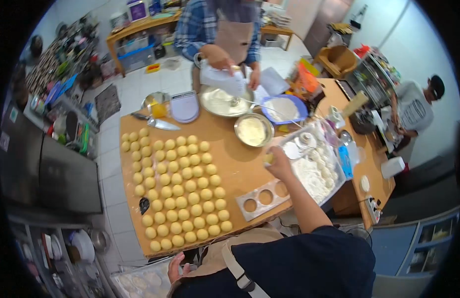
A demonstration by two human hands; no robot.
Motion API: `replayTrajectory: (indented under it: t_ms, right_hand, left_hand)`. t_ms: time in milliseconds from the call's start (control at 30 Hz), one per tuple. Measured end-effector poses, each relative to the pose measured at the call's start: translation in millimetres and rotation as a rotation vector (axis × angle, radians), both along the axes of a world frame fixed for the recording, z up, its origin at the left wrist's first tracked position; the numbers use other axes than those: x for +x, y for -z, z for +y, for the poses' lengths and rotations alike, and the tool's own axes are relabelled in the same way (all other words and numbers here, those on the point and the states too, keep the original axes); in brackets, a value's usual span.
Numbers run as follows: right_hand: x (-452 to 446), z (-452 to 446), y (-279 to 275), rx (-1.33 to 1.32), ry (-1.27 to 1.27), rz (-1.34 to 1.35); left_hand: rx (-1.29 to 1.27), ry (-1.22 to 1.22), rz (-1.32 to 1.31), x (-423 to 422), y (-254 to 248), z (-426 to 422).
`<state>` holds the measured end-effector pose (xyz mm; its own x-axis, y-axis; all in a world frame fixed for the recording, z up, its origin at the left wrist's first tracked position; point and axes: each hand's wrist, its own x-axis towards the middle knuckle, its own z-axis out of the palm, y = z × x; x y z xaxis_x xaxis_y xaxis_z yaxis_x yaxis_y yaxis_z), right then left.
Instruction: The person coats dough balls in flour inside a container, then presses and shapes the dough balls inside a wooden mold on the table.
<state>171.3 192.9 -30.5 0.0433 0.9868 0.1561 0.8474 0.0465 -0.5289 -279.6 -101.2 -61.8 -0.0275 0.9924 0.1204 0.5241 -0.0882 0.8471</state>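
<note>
My right hand [278, 166] is closed on a yellow dough ball [268, 158] above the table, just left of a tray of white flour [309, 174] with floured pieces in it. Below that hand lies a board with round holes [253, 203]. My left hand [176, 268] hangs low by the table's front edge, fingers partly spread and nothing seen in it. Rows of yellow dough balls [181, 202] cover the table's left part, with a small black object [144, 204] among them.
Across the table a person in an apron [233, 35] holds a mixer [220, 78] in a metal bowl [215, 103]. A smaller bowl [254, 130], a blue basin [284, 108], a scale [184, 107] and a knife [163, 124] lie near. Another person [413, 107] is at right.
</note>
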Motion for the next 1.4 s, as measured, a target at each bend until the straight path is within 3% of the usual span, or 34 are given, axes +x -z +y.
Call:
replayTrajectory:
  t_ms: [133, 167, 267, 300, 400, 433, 533, 700, 800, 933, 967, 1067, 1167, 1233, 1333, 1400]
  right_hand:
    - [112.1, -59.8, -11.2, -0.141, 0.376, -0.069]
    - [134.7, -70.8, -7.6, -0.278, 0.382, 0.021]
    - [194.8, -109.8, 47.3, -0.226, 0.097, -0.095]
    - [212.5, -120.0, 65.1, -0.320, 0.145, -0.148]
    - [200.2, -138.9, 22.9, -0.753, 0.286, -0.272]
    - [201.0, -144.2, 26.3, -0.726, 0.231, -0.303]
    - [227.4, -145.6, 91.6, -0.560, 0.213, -0.197]
    - [248.0, -117.8, 73.9, -0.384, 0.169, 0.649]
    - [249.3, -94.3, 114.7, -0.167, 0.096, 0.419]
    - [221.3, -86.1, 106.0, -0.286, -0.077, 0.213]
    - [216.0, -92.7, 104.9, -0.205, -0.119, 0.174]
    - [215.4, -108.8, 44.5, -0.427, -0.262, -0.084]
    - [250.7, -119.2, 82.2, -0.339, -0.207, 0.111]
    - [276.3, -120.9, 73.7, -0.376, -0.162, 0.221]
    - [303.9, -130.2, 41.8, -0.466, -0.075, 0.264]
    - [314.3, -128.1, 47.6, -0.663, -0.170, 0.062]
  left_hand:
    - [-0.080, -0.022, 0.038, 57.6, -30.5, 36.6]
    - [-0.016, 0.078, 0.029, 71.3, -39.6, 52.1]
    - [-0.010, 0.157, 0.025, 126.6, -62.3, 70.0]
    - [-0.015, 0.201, 0.062, 139.1, -58.9, 73.5]
    - [-0.037, 0.341, 0.021, 180.0, -55.7, 86.2]
    - [-0.063, 0.405, 0.106, 195.1, -61.3, 91.0]
    - [-0.096, 0.528, 0.156, 240.6, -66.0, 98.6]
    - [-0.117, 0.502, 0.138, 277.7, -70.1, 86.4]
    - [-0.066, 0.500, 0.179, 280.4, -69.7, 82.9]
    - [-0.065, 0.426, 0.202, 284.6, -76.7, 75.7]
    - [-0.066, 0.404, 0.215, 285.3, -77.0, 72.8]
    - [-0.045, 0.364, 0.215, 287.2, -74.2, 65.6]
    - [-0.070, 0.402, 0.275, 289.4, -73.9, 65.1]
    - [-0.070, 0.408, 0.273, 291.3, -72.8, 66.1]
    - [-0.054, 0.410, 0.258, 297.0, -70.9, 67.5]
    - [-0.041, 0.432, 0.263, 299.8, -71.2, 70.4]
